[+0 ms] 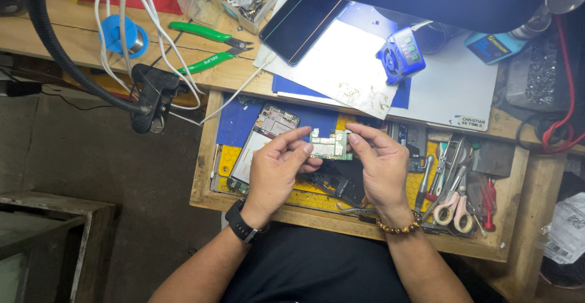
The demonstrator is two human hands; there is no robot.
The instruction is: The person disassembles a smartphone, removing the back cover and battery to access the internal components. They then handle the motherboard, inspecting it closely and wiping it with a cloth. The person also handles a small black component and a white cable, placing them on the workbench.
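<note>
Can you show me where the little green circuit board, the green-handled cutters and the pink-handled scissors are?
Circuit board (329, 144): head view, middle of its face, between both hands.
Cutters (201, 32): head view, on the upper green handle, on the bench.
Scissors (452, 210): head view, between the pink handle loops, in the drawer.

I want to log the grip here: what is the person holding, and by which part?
A small green circuit board, pinched by its short ends: left hand fingertips on its left edge, right hand fingertips on its right edge, above the open drawer.
</note>
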